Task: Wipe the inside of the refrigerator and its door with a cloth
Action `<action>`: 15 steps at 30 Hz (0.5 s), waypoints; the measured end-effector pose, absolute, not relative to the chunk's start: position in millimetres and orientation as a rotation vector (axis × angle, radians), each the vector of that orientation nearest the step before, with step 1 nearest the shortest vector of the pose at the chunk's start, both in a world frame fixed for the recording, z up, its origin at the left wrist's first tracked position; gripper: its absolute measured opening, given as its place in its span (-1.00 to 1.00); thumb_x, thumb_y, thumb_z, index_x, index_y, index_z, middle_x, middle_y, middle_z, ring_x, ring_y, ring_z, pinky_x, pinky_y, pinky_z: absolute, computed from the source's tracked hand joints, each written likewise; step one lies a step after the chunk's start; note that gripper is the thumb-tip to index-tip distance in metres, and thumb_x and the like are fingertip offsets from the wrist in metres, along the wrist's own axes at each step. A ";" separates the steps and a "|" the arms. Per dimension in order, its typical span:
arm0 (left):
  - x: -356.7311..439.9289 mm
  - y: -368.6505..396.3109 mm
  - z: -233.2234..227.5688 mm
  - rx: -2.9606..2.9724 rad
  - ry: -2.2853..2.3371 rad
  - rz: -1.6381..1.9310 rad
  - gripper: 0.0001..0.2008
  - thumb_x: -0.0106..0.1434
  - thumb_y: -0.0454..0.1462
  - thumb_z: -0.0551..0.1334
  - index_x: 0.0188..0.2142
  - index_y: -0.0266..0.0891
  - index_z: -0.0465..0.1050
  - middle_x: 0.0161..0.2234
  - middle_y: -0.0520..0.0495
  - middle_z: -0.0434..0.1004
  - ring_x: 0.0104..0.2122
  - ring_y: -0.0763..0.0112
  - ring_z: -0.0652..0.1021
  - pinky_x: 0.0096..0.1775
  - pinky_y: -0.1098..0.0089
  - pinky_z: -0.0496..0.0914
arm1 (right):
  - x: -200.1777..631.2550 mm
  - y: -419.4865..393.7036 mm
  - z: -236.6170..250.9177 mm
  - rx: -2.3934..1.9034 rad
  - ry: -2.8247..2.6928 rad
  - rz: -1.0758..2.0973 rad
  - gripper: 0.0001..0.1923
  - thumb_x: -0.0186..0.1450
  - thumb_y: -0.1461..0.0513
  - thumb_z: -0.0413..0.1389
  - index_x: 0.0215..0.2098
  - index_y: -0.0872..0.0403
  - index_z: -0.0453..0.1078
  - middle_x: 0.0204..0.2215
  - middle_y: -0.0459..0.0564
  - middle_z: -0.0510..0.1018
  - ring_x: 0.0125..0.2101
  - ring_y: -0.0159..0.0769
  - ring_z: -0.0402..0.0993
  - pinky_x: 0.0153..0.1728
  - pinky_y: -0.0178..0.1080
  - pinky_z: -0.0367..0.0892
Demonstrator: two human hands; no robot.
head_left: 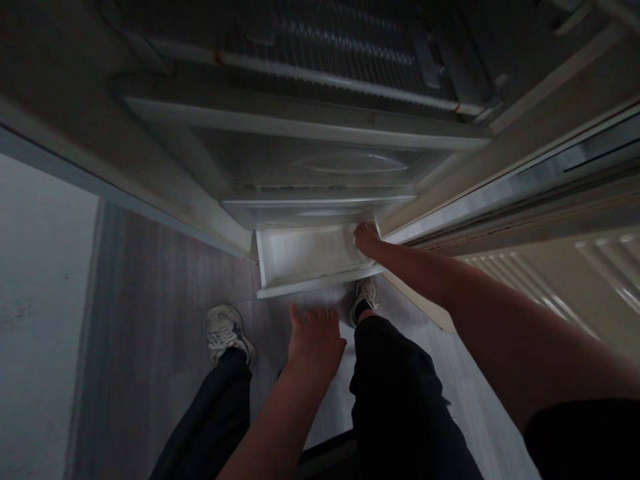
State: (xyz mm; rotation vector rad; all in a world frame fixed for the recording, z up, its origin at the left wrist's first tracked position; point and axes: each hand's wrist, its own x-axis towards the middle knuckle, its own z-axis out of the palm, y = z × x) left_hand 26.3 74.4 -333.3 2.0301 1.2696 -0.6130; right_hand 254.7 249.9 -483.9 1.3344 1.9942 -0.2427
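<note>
a dim view looked straight down the front of an open fridge [310, 133], its door [550, 220] swung out to the person's right and a grey wood-look floor [150, 280] spread below. inside the cabinet a wire shelf [345, 47] crossed the top of the view, and under it sat two closed translucent drawers, one above the other. the lowest piece, a white drawer [305, 257], was pulled out toward the person, open side up, its long axis running left to right across the fridge's width and its front lip nearest the feet. the right hand [367, 239] reached well forward and rested at the drawer's right end, touching its rim or inner corner; the fingers seemed curled over the edge, though the light was too poor to say whether they gripped it or only lay there. the left hand [314, 341] hung short of the drawer, just below its front lip, palm down with the fingers loosely spread and nothing in it. so the drawer lay ahead of both hands, the right already on it, the left near but apart. two pale sneakers [226, 331] stood on the floor, the right foot just under the drawer's front.
</note>
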 end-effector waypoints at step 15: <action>26.4 74.4 -332.0 2.028 1.265 -0.605 -0.46 0.36 -0.11 0.24 0.25 -0.31 0.35 0.17 -0.39 0.49 0.21 -0.15 0.47 0.31 -0.29 0.12 | 271.7 240.6 -435.6 0.968 1.971 -0.303 -0.65 0.20 0.38 0.23 -0.03 0.32 0.57 0.05 0.33 0.55 0.18 0.01 0.37 0.27 -0.08 0.16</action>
